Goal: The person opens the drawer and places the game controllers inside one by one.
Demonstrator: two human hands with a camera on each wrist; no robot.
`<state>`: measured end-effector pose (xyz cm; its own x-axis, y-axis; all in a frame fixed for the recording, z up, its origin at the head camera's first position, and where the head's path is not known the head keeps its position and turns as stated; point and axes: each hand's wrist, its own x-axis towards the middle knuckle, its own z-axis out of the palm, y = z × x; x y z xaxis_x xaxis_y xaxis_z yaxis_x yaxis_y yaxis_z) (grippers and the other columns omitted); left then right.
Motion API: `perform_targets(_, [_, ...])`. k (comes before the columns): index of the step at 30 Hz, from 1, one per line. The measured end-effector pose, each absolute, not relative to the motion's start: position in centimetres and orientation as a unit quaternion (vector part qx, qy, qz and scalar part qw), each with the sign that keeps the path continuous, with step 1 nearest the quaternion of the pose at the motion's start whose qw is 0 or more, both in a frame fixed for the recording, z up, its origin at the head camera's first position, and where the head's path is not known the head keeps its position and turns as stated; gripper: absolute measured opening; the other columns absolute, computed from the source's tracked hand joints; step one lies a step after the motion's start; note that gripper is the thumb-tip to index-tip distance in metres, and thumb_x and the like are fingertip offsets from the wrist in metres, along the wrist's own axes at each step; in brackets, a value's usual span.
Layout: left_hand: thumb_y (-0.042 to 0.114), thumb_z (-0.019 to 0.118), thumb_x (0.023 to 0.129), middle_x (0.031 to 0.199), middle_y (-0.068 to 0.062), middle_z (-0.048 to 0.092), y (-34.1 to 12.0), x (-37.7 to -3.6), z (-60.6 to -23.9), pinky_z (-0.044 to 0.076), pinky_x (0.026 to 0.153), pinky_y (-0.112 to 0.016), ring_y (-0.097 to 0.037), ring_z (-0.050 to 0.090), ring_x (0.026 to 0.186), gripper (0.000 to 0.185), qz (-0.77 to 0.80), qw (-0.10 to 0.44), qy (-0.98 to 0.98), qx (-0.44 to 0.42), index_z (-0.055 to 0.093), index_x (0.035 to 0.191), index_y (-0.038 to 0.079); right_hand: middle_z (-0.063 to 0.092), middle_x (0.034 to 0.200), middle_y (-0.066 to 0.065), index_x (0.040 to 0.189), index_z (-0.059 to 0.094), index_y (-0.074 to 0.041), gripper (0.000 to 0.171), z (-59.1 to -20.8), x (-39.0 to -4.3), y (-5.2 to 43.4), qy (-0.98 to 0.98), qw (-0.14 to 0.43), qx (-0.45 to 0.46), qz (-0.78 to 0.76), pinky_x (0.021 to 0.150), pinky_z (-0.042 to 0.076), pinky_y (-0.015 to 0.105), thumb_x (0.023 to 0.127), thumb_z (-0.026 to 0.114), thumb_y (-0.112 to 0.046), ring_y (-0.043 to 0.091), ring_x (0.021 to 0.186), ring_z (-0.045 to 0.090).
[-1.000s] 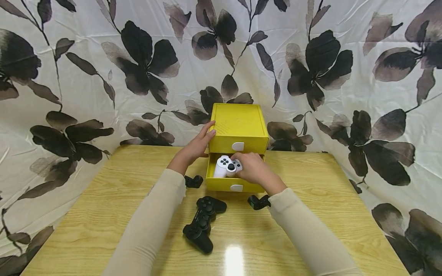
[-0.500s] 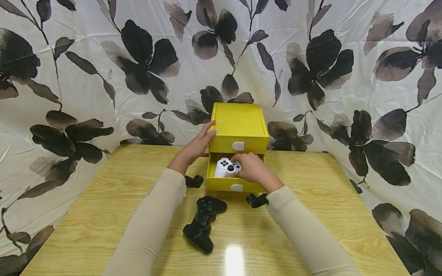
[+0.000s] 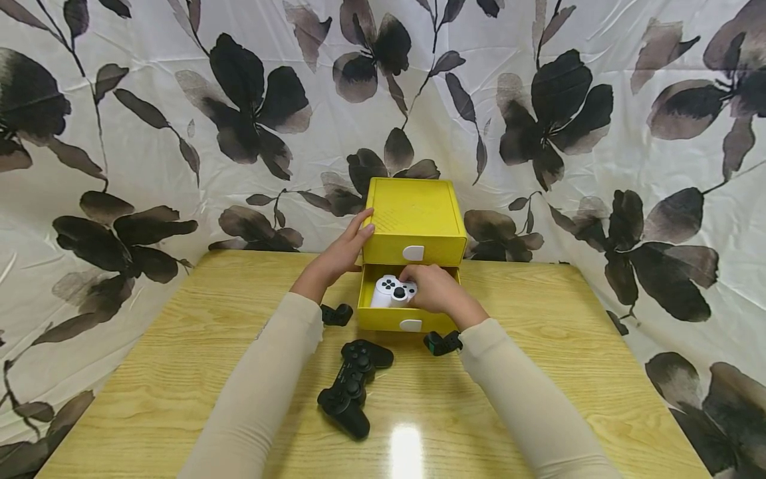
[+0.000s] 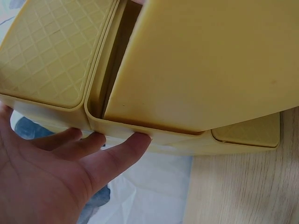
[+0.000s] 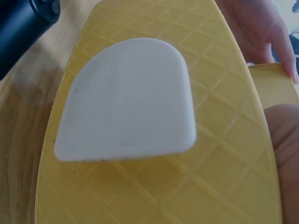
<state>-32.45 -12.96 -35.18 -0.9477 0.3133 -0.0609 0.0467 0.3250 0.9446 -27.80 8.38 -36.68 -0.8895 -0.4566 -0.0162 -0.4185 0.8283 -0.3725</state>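
A yellow two-drawer box (image 3: 413, 207) stands at the back of the table with its lower drawer (image 3: 377, 320) pulled out. Inside that drawer is a white game controller (image 3: 383, 296), its right side covered by my right hand (image 3: 441, 293), which grips it. My left hand (image 3: 335, 258) rests against the box's left side, fingers extended along the wall. The left wrist view shows the fingertips of the left hand (image 4: 42, 172) touching the box's side edge. In the right wrist view, the drawer's white pull tab (image 5: 131, 102) fills the middle and the controller is hidden.
A black game controller (image 3: 353, 389) lies on the wooden table (image 3: 526, 399) in front of the drawer. Dark wrist devices show at the left (image 3: 336, 315) and right wrists. A floral cloth (image 3: 467, 153) hangs close behind the box.
The white controller has sunk slightly deeper into the drawer in my right hand. My right wrist has shifted a little left and up. The left hand has stayed put.
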Motion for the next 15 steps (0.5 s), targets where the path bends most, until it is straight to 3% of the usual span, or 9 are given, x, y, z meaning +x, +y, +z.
perform_targets(3, [0.05,0.032,0.103,0.165,0.0,-0.002,-12.8,-31.8,-34.3,0.035,0.101,-0.07,-0.042,0.019,0.147,0.056,0.565,0.124,0.808,0.11,0.007,0.153,0.044,0.068,0.117,0.005,0.116,0.066,-0.012,0.04,-36.6,-27.8,8.4,0.955,0.057,-0.226,-0.184,0.09,0.05,0.038,0.079,0.081,-0.019,0.023,0.103,0.061])
perform_targets(15, [0.058,0.033,0.1,0.164,-0.001,0.003,-13.0,-32.4,-35.3,0.038,0.1,-0.069,-0.041,0.024,0.145,0.055,0.57,0.107,0.807,0.113,0.012,0.15,0.049,0.068,0.116,0.005,0.117,0.066,-0.011,0.038,-35.9,-27.1,8.6,0.953,0.062,-0.227,-0.193,0.096,0.049,0.039,0.082,0.077,-0.017,0.023,0.107,0.061])
